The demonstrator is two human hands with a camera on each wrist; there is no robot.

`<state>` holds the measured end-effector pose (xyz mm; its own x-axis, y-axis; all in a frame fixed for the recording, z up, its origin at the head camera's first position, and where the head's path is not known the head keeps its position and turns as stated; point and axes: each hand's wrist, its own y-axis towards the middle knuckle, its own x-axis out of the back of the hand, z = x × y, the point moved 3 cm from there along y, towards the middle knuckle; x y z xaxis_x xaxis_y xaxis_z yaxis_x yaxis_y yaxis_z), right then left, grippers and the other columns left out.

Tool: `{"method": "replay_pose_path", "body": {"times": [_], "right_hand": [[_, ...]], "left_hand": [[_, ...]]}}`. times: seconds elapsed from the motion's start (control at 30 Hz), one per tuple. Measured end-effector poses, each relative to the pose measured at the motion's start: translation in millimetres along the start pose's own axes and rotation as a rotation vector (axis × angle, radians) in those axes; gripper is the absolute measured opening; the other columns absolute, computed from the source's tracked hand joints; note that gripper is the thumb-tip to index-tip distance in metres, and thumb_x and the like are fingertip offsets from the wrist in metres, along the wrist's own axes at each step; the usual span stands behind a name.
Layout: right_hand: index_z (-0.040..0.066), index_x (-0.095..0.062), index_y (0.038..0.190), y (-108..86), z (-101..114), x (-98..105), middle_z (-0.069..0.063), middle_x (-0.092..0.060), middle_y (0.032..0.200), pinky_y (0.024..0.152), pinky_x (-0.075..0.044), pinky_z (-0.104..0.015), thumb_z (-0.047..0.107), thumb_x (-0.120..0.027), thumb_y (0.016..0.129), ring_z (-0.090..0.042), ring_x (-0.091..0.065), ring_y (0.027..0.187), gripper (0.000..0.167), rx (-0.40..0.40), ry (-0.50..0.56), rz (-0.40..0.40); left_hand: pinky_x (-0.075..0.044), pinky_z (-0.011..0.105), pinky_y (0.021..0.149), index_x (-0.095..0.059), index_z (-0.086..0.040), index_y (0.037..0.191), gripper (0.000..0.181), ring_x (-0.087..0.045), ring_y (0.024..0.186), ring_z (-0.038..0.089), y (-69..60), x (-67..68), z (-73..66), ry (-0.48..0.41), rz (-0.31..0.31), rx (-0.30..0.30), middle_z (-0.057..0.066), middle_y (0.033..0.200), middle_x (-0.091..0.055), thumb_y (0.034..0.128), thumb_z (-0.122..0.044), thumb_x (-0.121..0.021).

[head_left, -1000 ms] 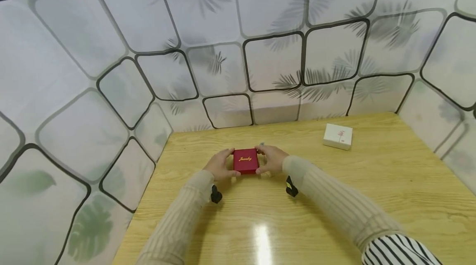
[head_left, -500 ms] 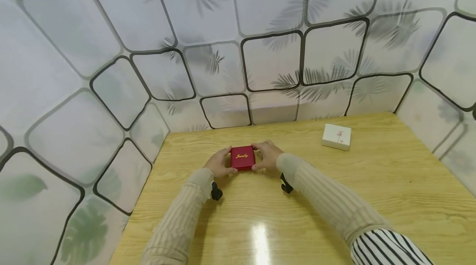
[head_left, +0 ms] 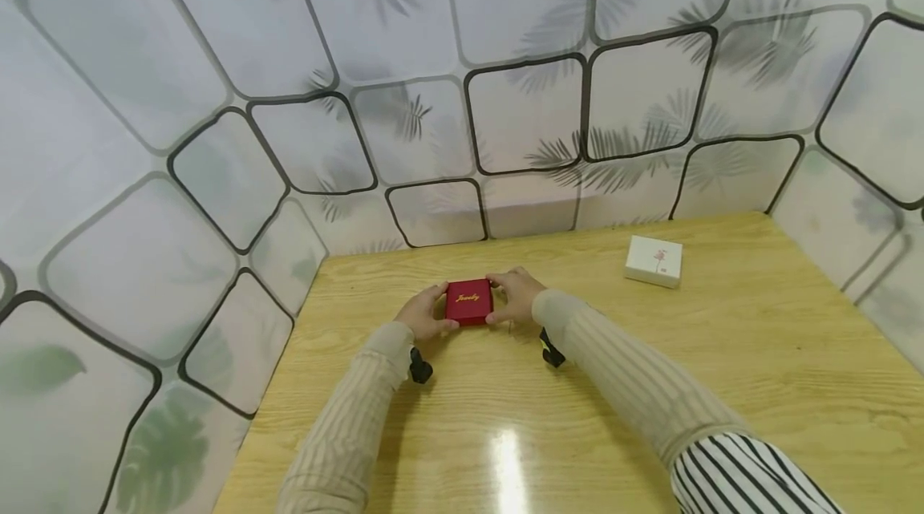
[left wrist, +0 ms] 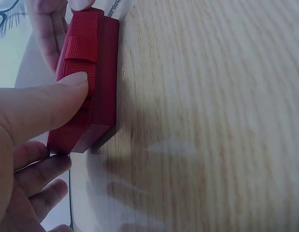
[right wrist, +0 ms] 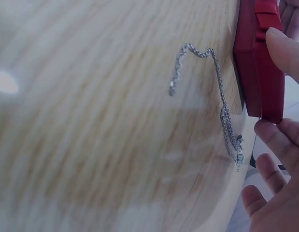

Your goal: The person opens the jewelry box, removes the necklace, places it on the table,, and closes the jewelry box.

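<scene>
Steadying the red box [head_left: 469, 305]
My left hand [head_left: 421, 317] and right hand [head_left: 520, 295], fingers half-curled, are pinching its sides, presumably for balance; a silver chain [right wrist: 227, 122] is lying nearby.

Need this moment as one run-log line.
left hand: grips red box | right hand: grips opposite side | silver chain: on table, beside red box | white box: on table, right of red box

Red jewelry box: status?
Left hand and right hand gripping red jewelry box from either side. Box closed. Silver chain loose on table beside it, possible snag.
</scene>
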<state>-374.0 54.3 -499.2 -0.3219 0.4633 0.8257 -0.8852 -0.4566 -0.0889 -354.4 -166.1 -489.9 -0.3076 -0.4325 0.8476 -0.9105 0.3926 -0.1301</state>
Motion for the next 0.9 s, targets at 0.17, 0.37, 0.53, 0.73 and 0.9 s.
{"method": "replay_pose_path", "body": {"times": [0.17, 0.37, 0.53, 0.73, 0.9], "right_hand": [[0.016, -0.034, 0.151, 2.2, -1.4, 1.7, 0.002, -0.051, 0.134, 0.105, -0.036, -0.040, 0.052, -0.079, 0.073, -0.021, -0.036, 0.128, 0.097, -0.026, 0.024, 0.021], [0.017, -0.033, 0.151, -1.6, 5.5, 7.8, 0.002, -0.050, 0.136, 0.107, -0.035, -0.041, 0.050, -0.079, 0.074, -0.021, -0.034, 0.130, 0.095, -0.063, 0.027, 0.045], [0.019, -0.034, 0.151, -4.5, 8.4, 12.2, 0.003, -0.050, 0.136, 0.108, -0.032, -0.043, 0.051, -0.078, 0.075, -0.022, -0.034, 0.131, 0.094, -0.084, -0.019, 0.047], [0.018, -0.035, 0.150, -4.8, 10.3, 11.8, 0.003, -0.052, 0.135, 0.109, -0.030, -0.046, 0.052, -0.078, 0.075, -0.023, -0.034, 0.131, 0.092, -0.098, -0.062, 0.049], [0.020, -0.037, 0.150, -5.0, 12.8, 9.0, 0.004, -0.052, 0.135, 0.108, -0.031, -0.046, 0.052, -0.078, 0.075, -0.022, -0.035, 0.130, 0.092, -0.108, -0.072, 0.041]], "left_hand": [[-0.029, 0.044, 0.112, -0.030, -0.005, 0.151, 0.087, -0.031, 0.139, 0.029, 2.0, -0.1, -0.3, 0.000, -0.015, 0.024, 0.011, 0.152, -0.034, 0.0823, -0.031, -0.077], [-0.028, 0.041, 0.113, -0.033, -0.008, 0.150, 0.086, -0.031, 0.139, 0.027, 3.0, 2.4, -1.8, -0.028, -0.015, 0.058, 0.008, 0.152, -0.035, 0.0806, -0.029, -0.079], [-0.028, 0.040, 0.113, -0.033, -0.007, 0.149, 0.085, -0.031, 0.139, 0.027, 4.6, 3.9, -6.0, -0.008, 0.001, 0.057, 0.008, 0.152, -0.034, 0.0811, -0.029, -0.078], [-0.029, 0.041, 0.112, -0.033, -0.008, 0.150, 0.086, -0.031, 0.139, 0.028, 3.8, 5.6, -11.0, 0.023, 0.032, 0.086, 0.009, 0.152, -0.035, 0.0806, -0.032, -0.078], [-0.030, 0.042, 0.112, -0.035, -0.007, 0.149, 0.084, -0.032, 0.139, 0.029, 1.4, 5.9, -10.7, 0.046, 0.031, 0.082, 0.010, 0.151, -0.036, 0.0808, -0.032, -0.077]]}}
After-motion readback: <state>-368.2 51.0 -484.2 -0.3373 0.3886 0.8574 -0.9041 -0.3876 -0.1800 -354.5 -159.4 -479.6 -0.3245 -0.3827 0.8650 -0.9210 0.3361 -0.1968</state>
